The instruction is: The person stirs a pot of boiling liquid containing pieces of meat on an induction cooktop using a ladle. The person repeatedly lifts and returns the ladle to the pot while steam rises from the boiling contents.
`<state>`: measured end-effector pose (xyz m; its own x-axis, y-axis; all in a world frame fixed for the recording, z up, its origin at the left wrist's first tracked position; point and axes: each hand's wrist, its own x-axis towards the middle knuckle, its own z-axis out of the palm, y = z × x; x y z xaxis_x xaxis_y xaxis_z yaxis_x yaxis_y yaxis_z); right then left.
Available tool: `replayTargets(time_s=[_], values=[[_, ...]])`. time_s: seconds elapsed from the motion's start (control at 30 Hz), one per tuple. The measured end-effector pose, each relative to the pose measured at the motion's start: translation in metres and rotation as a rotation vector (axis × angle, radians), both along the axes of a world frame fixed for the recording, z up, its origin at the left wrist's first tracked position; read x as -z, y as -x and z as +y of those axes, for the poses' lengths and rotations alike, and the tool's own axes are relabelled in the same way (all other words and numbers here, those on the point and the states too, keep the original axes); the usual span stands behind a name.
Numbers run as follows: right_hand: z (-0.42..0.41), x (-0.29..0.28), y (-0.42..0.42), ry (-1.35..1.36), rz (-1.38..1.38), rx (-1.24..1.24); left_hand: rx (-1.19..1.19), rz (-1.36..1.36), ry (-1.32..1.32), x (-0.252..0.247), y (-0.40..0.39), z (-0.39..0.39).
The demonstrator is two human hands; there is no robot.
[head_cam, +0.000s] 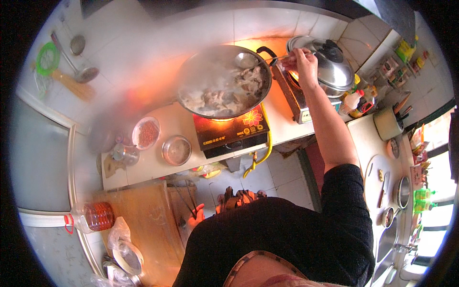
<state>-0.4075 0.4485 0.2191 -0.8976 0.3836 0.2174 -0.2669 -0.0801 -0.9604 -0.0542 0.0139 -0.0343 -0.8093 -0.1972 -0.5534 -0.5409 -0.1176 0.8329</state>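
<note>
My right hand point(304, 66) is closed around the thin handle of a metal ladle point(246, 60). The ladle's bowl lies inside the far right rim of a large wok point(268, 84), by its black side handle. Pale, foamy liquid with chunks of what looks like meat point(218, 97) fills the wok, and thick steam blurs its left side. Under the wok, a gas stove point(233, 132) with a glass top and a flower print glows orange. Down by my left side, my left hand point(196, 215) grips a pair of long dark chopsticks point(186, 201), pointing away from me.
Left of the stove stand a steel bowl point(176, 150), a plate of reddish peanuts or beans point(147, 133) and a glass jar point(126, 154). A yellow gas hose point(267, 154) hangs down the counter front. At right, a domed lid point(337, 68) covers a pot on a second stove point(290, 93).
</note>
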Motion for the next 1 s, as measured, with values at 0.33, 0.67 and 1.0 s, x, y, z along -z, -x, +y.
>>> replayTargets(time_s=[0.33,0.67,1.0], values=[[-0.021,-0.037,-0.026,-0.031,0.083,-0.052,-0.004,0.045,0.027,0.010,0.005,0.001],[-0.069,-0.050,-0.080,-0.037,0.062,-0.120,-0.165,-0.013,0.007,-0.032,0.007,0.019],[-0.172,-0.034,-0.131,0.051,-0.084,-0.393,-0.330,0.027,-0.056,-0.039,-0.011,0.011]])
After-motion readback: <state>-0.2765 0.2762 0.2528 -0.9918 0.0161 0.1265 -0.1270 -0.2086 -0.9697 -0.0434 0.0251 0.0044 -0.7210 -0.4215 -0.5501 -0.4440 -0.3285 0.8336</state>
